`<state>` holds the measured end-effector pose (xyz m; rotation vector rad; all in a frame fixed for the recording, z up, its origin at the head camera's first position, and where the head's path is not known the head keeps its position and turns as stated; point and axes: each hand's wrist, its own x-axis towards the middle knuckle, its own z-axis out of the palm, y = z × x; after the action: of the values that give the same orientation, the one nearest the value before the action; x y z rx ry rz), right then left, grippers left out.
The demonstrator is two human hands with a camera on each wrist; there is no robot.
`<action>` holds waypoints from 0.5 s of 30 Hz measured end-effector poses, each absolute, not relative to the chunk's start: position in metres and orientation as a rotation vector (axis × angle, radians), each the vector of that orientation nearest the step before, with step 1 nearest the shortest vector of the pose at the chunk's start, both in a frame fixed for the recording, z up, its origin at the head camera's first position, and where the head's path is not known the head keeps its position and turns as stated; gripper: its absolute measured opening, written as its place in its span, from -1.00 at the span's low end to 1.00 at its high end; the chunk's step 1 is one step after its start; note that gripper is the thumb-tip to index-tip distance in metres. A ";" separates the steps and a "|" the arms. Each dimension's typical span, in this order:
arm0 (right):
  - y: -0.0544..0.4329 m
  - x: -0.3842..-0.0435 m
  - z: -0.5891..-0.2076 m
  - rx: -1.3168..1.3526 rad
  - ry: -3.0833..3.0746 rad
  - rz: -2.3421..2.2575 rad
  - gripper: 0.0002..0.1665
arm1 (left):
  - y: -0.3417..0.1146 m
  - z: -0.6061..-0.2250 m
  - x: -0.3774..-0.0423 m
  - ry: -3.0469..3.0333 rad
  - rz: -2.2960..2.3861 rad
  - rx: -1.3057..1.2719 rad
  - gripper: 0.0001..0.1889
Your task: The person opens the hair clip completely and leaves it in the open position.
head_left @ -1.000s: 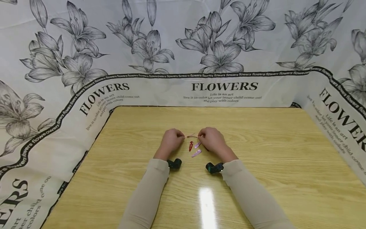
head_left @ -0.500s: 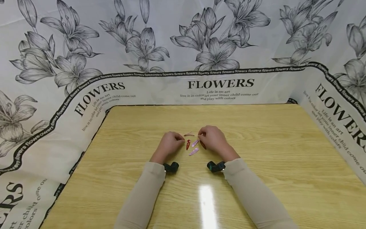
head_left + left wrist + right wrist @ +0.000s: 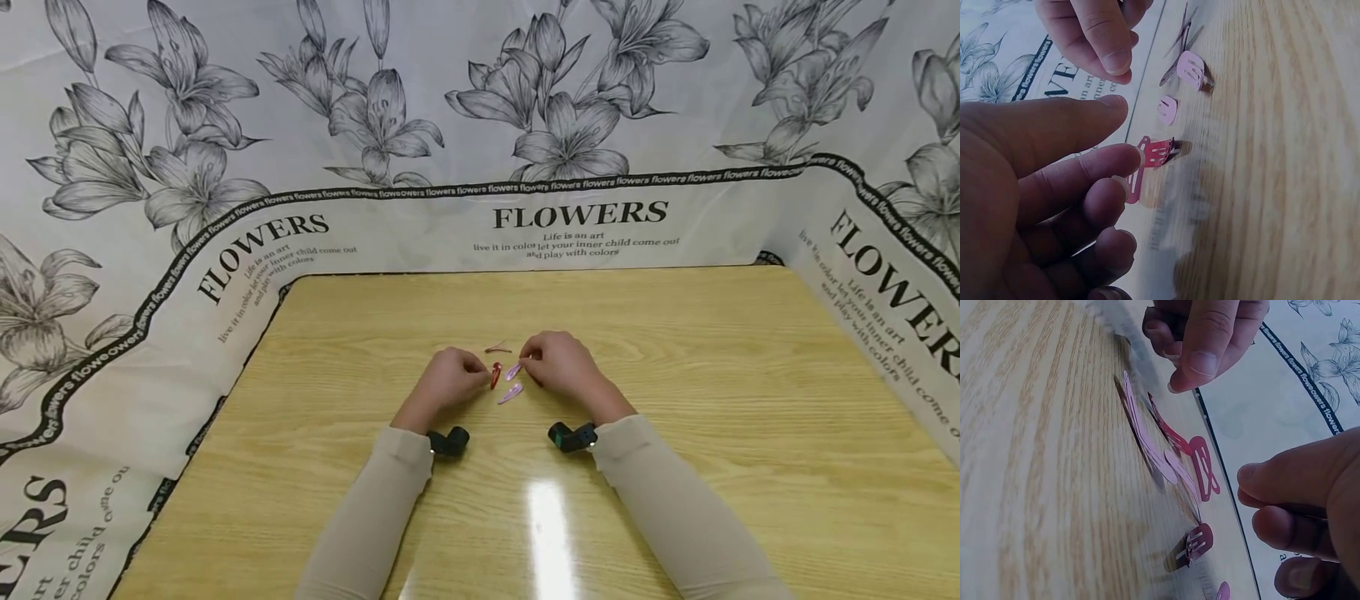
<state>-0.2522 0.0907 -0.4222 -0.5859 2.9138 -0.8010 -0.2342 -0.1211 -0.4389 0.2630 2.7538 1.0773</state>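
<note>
My left hand point(image 3: 450, 379) is beside a red snap hair clip point(image 3: 496, 376), its fingers loosely bent with thumb and index apart in the left wrist view. Opposite it, my right hand point(image 3: 561, 365) has its fingertips close to a lilac hair clip point(image 3: 513, 372); nothing shows between its thumb and fingers. Another lilac clip point(image 3: 511, 393) lies nearer the body. Beyond the red one is a rose-pink clip point(image 3: 498, 349), its two parts spread. The right wrist view also shows a dark red clip point(image 3: 1199, 540), which the right hand hides from the head view.
The clips lie on a wood-grain table point(image 3: 675, 467). A white flower-printed cloth point(image 3: 420, 237) stands along its back and sides. Each wrist wears a black camera point(image 3: 450, 442). At the bottom of the right wrist view, part of another pink piece point(image 3: 1224, 590) shows.
My right fingers have come away from the rose-pink clip. My left hand has shifted slightly toward the red clip. The dark red clip, visible under my right hand half a second ago, is hidden in the head view.
</note>
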 end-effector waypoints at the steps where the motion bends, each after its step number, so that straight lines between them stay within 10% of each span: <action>1: 0.091 -0.252 -0.422 -0.588 2.910 -0.802 -0.82 | -0.121 -0.438 -0.234 2.740 1.073 0.261 -0.84; 15: 0.093 -0.250 -0.419 -0.626 2.840 -0.775 -0.86 | -0.121 -0.434 -0.232 2.652 1.053 0.265 -0.82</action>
<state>-0.2503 0.0933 -0.4191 -0.6260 2.8403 -0.7747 -0.2322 -0.1207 -0.4339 0.2651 2.6525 1.0527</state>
